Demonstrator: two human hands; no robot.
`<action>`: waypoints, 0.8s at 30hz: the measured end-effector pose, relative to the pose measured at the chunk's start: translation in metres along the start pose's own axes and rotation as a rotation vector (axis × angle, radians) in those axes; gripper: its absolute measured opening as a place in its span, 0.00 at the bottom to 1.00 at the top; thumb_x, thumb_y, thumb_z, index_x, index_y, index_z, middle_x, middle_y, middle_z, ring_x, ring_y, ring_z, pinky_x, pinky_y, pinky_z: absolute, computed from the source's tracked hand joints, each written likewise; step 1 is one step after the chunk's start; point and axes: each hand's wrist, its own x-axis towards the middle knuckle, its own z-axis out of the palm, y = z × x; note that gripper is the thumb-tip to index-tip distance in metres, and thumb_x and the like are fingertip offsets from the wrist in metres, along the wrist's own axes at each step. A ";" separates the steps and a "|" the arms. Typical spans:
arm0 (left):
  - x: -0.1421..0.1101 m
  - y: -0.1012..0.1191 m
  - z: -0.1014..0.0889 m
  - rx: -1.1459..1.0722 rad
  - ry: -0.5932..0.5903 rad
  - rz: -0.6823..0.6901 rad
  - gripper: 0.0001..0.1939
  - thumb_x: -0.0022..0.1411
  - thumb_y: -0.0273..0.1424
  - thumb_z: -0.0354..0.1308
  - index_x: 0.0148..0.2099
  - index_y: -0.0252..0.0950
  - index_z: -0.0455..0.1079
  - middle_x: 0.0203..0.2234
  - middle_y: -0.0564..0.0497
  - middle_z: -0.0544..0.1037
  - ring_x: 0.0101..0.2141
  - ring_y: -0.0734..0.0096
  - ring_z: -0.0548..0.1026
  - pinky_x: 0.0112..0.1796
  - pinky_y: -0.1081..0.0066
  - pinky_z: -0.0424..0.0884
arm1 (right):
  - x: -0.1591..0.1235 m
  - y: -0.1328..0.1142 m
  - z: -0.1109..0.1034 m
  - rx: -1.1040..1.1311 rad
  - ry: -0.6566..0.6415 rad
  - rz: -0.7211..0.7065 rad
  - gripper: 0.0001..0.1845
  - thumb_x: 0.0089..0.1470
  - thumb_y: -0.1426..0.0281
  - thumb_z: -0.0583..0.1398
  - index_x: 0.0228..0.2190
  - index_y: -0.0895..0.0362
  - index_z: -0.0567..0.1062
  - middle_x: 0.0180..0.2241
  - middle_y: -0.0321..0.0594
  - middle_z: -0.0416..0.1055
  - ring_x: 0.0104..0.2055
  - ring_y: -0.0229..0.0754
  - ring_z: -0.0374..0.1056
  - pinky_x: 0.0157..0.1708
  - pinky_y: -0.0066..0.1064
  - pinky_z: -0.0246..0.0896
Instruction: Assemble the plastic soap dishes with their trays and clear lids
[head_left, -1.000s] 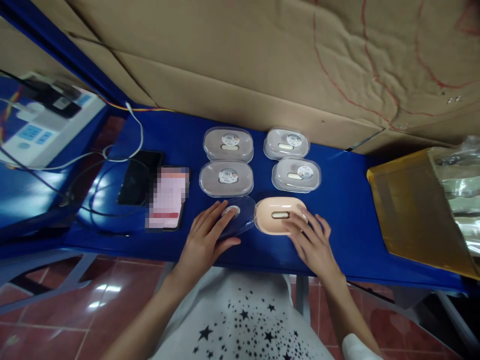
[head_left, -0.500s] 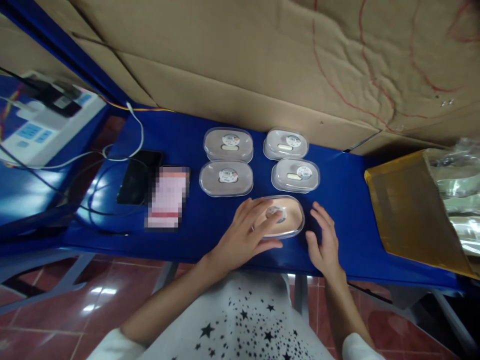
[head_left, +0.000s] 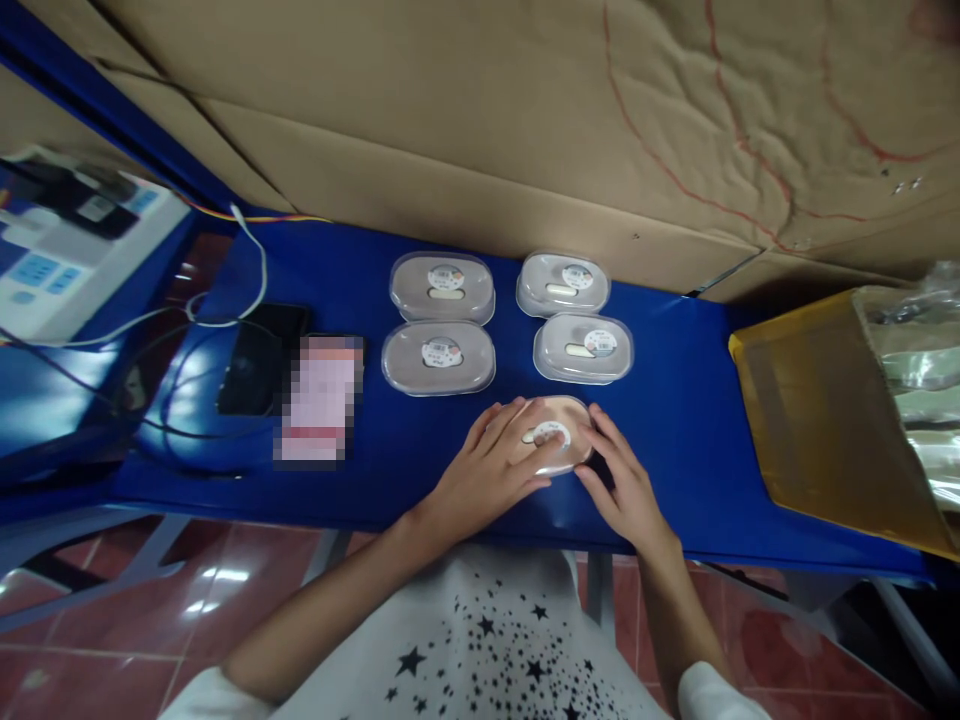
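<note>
A small oval box (head_left: 566, 415) with a clear lid, a peach tint and a round white label lies on the blue table near its front edge. My left hand (head_left: 484, 472) grips its left side, fingers reaching over the lid and the index fingertip on the label. At the right end, the thumb and fingers of my right hand (head_left: 628, 485) close on the rim. Beyond my hands, two grey oval boxes, a far one (head_left: 444, 283) and a near one (head_left: 439, 357), rest on the left. Two similar ones, far (head_left: 564, 284) and near (head_left: 583, 349), sit on the right.
A phone (head_left: 319, 400) with a blurred screen lies at left beside a dark flat device (head_left: 259, 365) and loose cables. Further left is a white power strip (head_left: 45, 275). An open carton (head_left: 817, 420) holding clear-wrapped items stands at right. Cardboard (head_left: 450, 130) lines the back.
My right hand has moved left from beside the oval box onto its right end. The box has shifted slightly and its cream-coloured tab now shows. The view has turned a little.
</note>
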 end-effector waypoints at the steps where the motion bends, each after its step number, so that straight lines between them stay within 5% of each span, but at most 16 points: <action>1: -0.001 0.000 -0.001 -0.007 -0.012 -0.002 0.30 0.74 0.40 0.66 0.73 0.43 0.65 0.75 0.35 0.62 0.73 0.43 0.64 0.68 0.45 0.65 | 0.000 0.000 0.000 0.004 -0.006 0.007 0.35 0.74 0.65 0.59 0.76 0.37 0.55 0.78 0.40 0.55 0.78 0.52 0.57 0.70 0.53 0.67; 10: 0.007 -0.001 -0.008 -0.105 -0.032 -0.042 0.25 0.74 0.37 0.63 0.70 0.44 0.70 0.74 0.36 0.64 0.70 0.41 0.67 0.64 0.43 0.70 | 0.001 -0.005 0.004 -0.045 -0.007 0.016 0.36 0.73 0.62 0.60 0.76 0.41 0.55 0.77 0.47 0.56 0.77 0.56 0.57 0.70 0.59 0.66; 15: 0.001 -0.022 -0.035 -0.143 -0.038 0.053 0.31 0.76 0.40 0.62 0.76 0.46 0.62 0.75 0.39 0.62 0.74 0.46 0.63 0.69 0.44 0.66 | -0.011 -0.004 0.006 -0.067 0.092 0.018 0.39 0.66 0.59 0.69 0.72 0.43 0.62 0.72 0.51 0.62 0.72 0.60 0.65 0.65 0.61 0.71; 20: -0.014 -0.069 -0.061 0.059 0.183 -0.291 0.29 0.76 0.33 0.60 0.75 0.44 0.62 0.74 0.36 0.64 0.74 0.39 0.61 0.69 0.37 0.63 | -0.045 0.016 -0.022 -0.146 0.230 0.147 0.35 0.64 0.58 0.69 0.68 0.46 0.68 0.67 0.52 0.67 0.69 0.63 0.68 0.63 0.64 0.71; 24: -0.018 -0.095 -0.063 0.148 0.162 -0.341 0.29 0.76 0.40 0.62 0.74 0.42 0.65 0.76 0.35 0.60 0.75 0.32 0.58 0.69 0.32 0.59 | -0.059 0.040 -0.054 -0.315 0.362 0.253 0.36 0.65 0.56 0.68 0.69 0.49 0.67 0.70 0.56 0.64 0.72 0.66 0.64 0.68 0.68 0.63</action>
